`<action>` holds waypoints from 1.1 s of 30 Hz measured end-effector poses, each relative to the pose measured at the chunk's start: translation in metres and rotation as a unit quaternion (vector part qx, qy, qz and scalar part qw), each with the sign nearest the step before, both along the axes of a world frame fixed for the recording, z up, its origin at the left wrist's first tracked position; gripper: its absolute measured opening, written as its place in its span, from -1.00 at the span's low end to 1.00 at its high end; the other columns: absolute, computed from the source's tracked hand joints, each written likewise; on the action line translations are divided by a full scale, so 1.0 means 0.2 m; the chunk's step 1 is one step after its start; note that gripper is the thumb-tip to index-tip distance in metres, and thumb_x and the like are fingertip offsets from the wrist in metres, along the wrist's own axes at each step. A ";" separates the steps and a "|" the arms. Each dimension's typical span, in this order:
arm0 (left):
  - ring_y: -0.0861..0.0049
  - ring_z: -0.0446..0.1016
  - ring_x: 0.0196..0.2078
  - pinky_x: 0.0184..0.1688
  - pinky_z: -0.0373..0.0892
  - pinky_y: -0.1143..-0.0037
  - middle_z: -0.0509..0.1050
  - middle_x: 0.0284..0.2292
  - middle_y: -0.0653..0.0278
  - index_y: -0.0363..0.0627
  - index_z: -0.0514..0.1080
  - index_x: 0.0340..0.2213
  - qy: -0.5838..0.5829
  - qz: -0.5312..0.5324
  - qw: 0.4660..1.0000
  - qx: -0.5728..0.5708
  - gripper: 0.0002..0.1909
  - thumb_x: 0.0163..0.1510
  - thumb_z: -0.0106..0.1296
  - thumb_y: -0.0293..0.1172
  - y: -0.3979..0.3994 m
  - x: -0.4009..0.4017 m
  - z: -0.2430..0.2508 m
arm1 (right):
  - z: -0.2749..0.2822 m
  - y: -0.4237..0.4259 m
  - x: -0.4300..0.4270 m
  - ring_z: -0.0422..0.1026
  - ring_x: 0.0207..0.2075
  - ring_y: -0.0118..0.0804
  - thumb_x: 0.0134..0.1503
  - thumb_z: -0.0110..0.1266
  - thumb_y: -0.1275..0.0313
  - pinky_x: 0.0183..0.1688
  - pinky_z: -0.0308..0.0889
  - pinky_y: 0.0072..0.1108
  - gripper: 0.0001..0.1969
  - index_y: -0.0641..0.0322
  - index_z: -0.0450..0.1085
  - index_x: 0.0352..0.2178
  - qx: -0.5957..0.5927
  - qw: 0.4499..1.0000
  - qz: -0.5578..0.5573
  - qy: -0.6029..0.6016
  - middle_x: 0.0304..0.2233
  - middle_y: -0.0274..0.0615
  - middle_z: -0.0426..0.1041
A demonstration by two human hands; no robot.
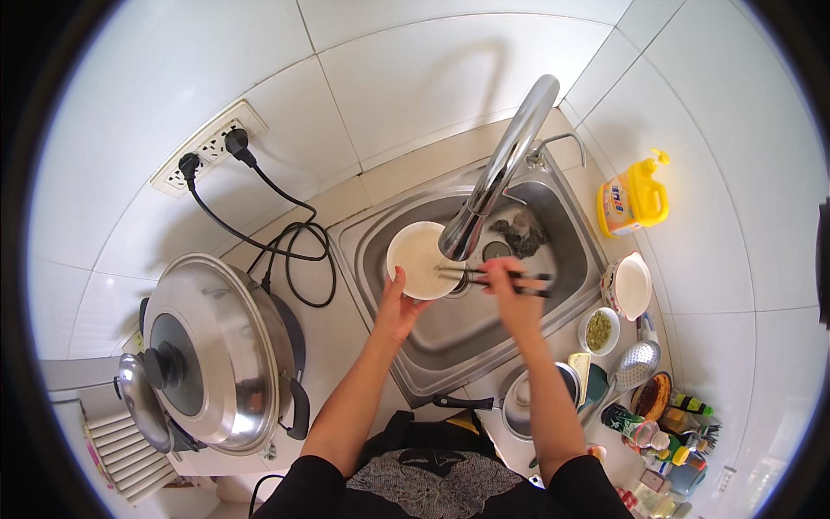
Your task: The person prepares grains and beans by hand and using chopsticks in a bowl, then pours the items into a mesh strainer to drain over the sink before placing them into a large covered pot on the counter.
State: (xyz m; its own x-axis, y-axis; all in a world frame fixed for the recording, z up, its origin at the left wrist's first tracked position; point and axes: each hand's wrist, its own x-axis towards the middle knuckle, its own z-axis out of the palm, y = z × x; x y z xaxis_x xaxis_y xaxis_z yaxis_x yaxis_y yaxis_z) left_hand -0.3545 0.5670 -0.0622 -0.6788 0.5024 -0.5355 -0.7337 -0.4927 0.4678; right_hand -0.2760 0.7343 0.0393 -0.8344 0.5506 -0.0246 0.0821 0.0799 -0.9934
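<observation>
My left hand (401,311) grips a white bowl (425,259) by its near rim, holding it over the left part of a stainless steel sink (447,337). Pale, cloudy contents fill the inside of the bowl; I cannot tell exactly what they are. In my right hand (515,295) is a pair of chopsticks (476,276) with dark ends, their tips reaching into the bowl. That hand is blurred. The chrome faucet (499,168) arches over the sink, its spout end close to the bowl's right rim. A dark, mesh-like clump (522,237) lies on the sink floor beside the drain.
Left of the sink stands a large lidded steel pot (207,357); black cords (292,240) run to a wall socket strip (207,149). Along the right are a yellow detergent bottle (632,198), a bowl of green bits (600,331), a skimmer (635,366), a saucepan (519,415) and several bottles.
</observation>
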 end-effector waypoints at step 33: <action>0.39 0.30 -0.03 -0.13 0.37 0.35 0.24 -0.05 0.25 0.03 0.06 0.02 0.099 -0.008 0.992 -0.073 -0.45 0.05 -0.09 -0.08 -0.23 0.19 0.30 | 0.11 -0.10 0.38 0.46 -0.38 -0.28 0.14 -0.12 0.37 -0.38 0.42 -0.57 -0.76 0.41 0.32 -0.38 -0.118 0.986 -0.104 0.049 -0.37 -0.03 0.43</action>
State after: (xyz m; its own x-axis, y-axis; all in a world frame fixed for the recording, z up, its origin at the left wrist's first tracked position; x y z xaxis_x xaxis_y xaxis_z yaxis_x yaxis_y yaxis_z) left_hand -0.3163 0.5211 -0.0025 -0.7707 0.4416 -0.4594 -0.6272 -0.3983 0.6693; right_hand -0.1998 0.7135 0.0612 -0.7092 0.6984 -0.0967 -0.0259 -0.1628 -0.9863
